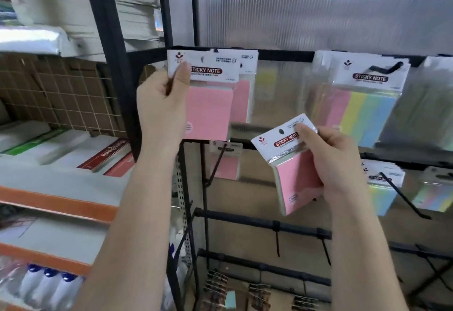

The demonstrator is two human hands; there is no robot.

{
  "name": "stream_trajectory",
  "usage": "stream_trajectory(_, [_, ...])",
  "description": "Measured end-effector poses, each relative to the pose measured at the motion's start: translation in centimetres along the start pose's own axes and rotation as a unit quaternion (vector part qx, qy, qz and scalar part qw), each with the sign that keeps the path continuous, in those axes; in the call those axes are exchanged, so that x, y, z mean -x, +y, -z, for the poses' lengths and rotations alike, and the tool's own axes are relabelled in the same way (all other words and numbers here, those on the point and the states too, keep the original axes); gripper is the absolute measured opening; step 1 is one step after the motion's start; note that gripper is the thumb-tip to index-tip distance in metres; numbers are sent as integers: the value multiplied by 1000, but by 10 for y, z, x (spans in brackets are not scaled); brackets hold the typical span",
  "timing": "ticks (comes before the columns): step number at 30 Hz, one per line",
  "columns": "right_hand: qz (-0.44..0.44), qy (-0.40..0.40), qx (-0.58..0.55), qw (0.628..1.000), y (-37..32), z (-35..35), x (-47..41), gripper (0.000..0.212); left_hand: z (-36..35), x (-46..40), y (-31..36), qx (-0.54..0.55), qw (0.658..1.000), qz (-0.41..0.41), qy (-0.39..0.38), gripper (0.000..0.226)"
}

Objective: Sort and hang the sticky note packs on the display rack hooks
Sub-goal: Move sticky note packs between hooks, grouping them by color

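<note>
My left hand (161, 104) pinches the white header card of a pink sticky note pack (208, 112), held up at the top rail of the black display rack (284, 54). Another pink pack (242, 95) hangs just behind it. My right hand (328, 161) grips a second pink sticky note pack (294, 178), tilted, lower and to the right, away from any hook. A multicolour pack (365, 112) hangs on a hook at the upper right. A smaller pink pack (226, 163) hangs on the row below.
More multicolour packs (384, 188) hang on a lower right hook, whose black prong (404, 195) juts toward me. Bare rack bars (264, 225) run below. Shelves with notebooks (105, 156) and bottles (46, 283) stand on the left. Binder clip packs (218, 286) hang at the bottom.
</note>
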State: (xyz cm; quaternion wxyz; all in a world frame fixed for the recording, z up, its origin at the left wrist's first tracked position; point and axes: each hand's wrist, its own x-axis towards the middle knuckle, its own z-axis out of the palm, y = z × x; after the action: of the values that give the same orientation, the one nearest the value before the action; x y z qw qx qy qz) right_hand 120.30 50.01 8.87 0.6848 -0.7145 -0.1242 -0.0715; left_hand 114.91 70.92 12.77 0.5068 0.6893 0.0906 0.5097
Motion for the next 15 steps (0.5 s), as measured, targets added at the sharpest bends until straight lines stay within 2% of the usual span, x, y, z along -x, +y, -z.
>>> stream_trajectory(2, [-2,23,4,1000,0,-5,6,30,-2,-8,0,11,1000,-3,-10,34])
stream_trajectory(4, [-2,44,12,999,-2,-9,10,30,-3,-15,1,27,999,-7,-27,26])
stream_trajectory(8, [-14,82,16,996,-7,-14,16,32,-5,-26,1,63,996,-25,-56,32])
stream_trajectory(12, [-17,107,22,994,-9,-16,24,26,-9,-28,3,79,992,-29,-93,20])
stream_trajectory(15, [-12,115,23,993,-10,-15,29,33,-12,-28,3,82,991,-33,-103,22])
